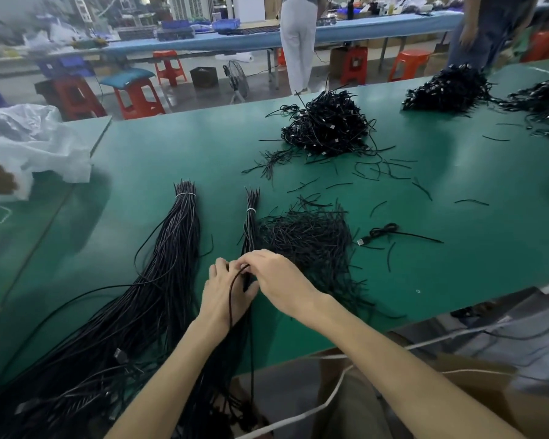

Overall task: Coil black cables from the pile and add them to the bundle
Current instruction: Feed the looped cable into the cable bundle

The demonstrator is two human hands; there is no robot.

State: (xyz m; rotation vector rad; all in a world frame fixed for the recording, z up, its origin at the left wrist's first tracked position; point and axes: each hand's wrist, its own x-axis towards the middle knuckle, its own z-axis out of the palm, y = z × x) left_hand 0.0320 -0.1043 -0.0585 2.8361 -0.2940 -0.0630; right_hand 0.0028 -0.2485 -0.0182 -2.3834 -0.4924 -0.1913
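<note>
A thick bundle of long black cables [178, 248], tied with a white band near its far end, lies on the green table [159, 147] at the left. A thinner tied bundle [251, 217] lies beside it. My left hand [222, 296] and my right hand [276, 280] meet at the near end of that thinner bundle. Both pinch a single black cable [231, 299] that loops over my left hand and hangs off the table's front edge. A heap of short black ties [308, 236] lies just right of my hands. A pile of coiled cables [327, 125] sits farther back.
More cable piles [447, 90] lie at the far right. One coiled USB cable [384, 232] rests right of the ties. A white plastic bag [29, 141] sits at the left. Cardboard boxes [457, 391] stand below the table's edge. Two people stand by the far blue table, with red stools around it.
</note>
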